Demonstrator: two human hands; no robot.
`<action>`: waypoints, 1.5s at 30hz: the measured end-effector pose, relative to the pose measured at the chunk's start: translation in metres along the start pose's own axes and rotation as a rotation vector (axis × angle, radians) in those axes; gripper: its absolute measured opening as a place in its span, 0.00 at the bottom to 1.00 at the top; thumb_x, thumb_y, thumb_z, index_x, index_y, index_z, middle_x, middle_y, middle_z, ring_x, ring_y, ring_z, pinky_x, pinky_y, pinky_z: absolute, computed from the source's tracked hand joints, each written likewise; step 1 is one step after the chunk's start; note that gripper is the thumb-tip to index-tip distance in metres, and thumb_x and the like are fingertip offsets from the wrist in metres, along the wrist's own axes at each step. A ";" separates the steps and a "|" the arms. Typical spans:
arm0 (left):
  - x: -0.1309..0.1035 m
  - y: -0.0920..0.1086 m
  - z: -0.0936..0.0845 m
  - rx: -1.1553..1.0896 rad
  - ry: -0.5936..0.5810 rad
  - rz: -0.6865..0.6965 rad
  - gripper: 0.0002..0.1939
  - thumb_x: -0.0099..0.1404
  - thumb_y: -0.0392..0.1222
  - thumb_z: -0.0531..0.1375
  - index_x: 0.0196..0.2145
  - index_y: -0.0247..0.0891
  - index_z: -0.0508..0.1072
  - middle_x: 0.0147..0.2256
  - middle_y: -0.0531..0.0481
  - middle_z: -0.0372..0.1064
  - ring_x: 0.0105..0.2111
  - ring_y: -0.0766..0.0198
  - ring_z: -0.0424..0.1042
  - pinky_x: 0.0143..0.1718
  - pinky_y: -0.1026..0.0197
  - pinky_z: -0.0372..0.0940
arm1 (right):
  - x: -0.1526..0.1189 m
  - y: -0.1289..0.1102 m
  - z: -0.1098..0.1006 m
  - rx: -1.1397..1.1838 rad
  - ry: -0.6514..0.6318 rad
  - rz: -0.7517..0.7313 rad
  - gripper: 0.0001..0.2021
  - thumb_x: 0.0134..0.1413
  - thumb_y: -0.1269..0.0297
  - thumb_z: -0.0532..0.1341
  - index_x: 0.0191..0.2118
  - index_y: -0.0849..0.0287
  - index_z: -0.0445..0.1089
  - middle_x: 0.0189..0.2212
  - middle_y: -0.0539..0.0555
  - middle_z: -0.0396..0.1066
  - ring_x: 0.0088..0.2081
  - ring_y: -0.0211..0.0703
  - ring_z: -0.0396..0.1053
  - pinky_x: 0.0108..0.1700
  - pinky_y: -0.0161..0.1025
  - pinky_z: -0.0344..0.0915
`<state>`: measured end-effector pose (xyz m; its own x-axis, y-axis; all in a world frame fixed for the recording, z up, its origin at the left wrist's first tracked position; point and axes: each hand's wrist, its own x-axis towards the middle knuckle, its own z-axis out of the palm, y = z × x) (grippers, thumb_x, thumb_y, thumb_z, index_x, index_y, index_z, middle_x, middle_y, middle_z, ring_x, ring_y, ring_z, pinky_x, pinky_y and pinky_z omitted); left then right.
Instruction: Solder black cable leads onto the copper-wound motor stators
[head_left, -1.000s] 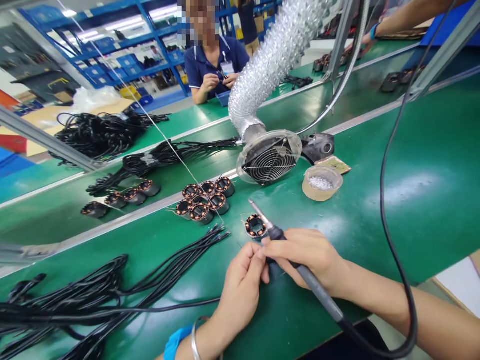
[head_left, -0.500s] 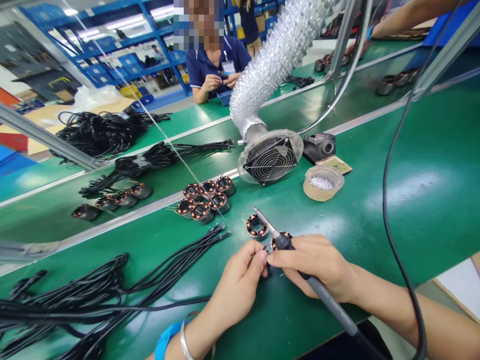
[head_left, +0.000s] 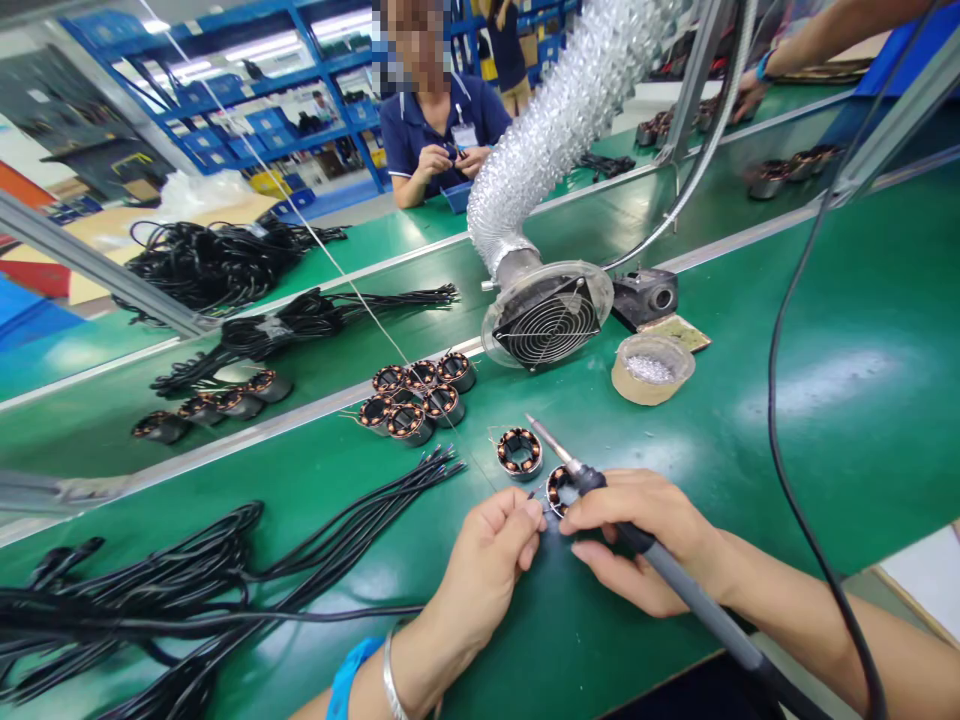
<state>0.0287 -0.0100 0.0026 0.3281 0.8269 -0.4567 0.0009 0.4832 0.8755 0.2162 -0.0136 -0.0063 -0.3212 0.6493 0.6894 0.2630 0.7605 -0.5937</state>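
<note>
My left hand (head_left: pixel 491 565) is pinched on the thin end of a black cable (head_left: pixel 375 609), its tip beside a copper-wound motor stator (head_left: pixel 556 492). My right hand (head_left: pixel 656 535) holds a soldering iron (head_left: pixel 697 603), its metal tip pointing up and left over the green bench. The right fingertips are at that stator's lower right edge and partly hide it. A second stator (head_left: pixel 519 454) lies just beyond, left of the iron's tip. Several more stators (head_left: pixel 409 424) stand in a cluster further left.
Black cables (head_left: pixel 180 590) cover the bench at left. A fume extractor fan (head_left: pixel 551 325) with silver duct (head_left: pixel 517 170) and a tub of metallic bits (head_left: pixel 651 370) are beyond my hands. A person (head_left: pixel 442 140) sits opposite; another person's arm (head_left: pixel 832 45) reaches in at upper right.
The right fingers have loosened and shifted slightly off the left fingertips, baring more of the nearer stator. The whole view has shifted a little.
</note>
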 end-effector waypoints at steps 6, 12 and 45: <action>0.002 -0.001 0.002 0.096 0.083 0.080 0.21 0.60 0.59 0.62 0.25 0.37 0.66 0.15 0.61 0.51 0.17 0.72 0.43 0.19 0.66 0.42 | 0.003 0.008 0.014 -0.069 0.127 0.134 0.12 0.57 0.77 0.58 0.46 0.58 0.67 0.33 0.51 0.75 0.31 0.36 0.75 0.36 0.31 0.72; 0.003 -0.002 0.002 0.185 0.131 0.124 0.20 0.60 0.57 0.61 0.24 0.38 0.65 0.16 0.61 0.51 0.18 0.71 0.46 0.20 0.66 0.44 | -0.001 0.009 0.010 -0.052 0.126 0.097 0.13 0.57 0.77 0.60 0.47 0.59 0.68 0.37 0.53 0.77 0.36 0.38 0.77 0.40 0.33 0.75; 0.001 0.001 0.004 0.249 0.125 0.125 0.19 0.60 0.56 0.59 0.22 0.40 0.61 0.16 0.61 0.49 0.18 0.70 0.45 0.20 0.66 0.45 | 0.001 -0.026 -0.020 0.041 0.182 0.079 0.12 0.46 0.73 0.55 0.37 0.61 0.72 0.20 0.51 0.67 0.19 0.38 0.59 0.22 0.38 0.55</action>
<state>0.0333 -0.0098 0.0039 0.2219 0.9119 -0.3453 0.2042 0.3028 0.9309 0.2266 -0.0324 0.0184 -0.1297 0.7008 0.7014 0.2428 0.7083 -0.6628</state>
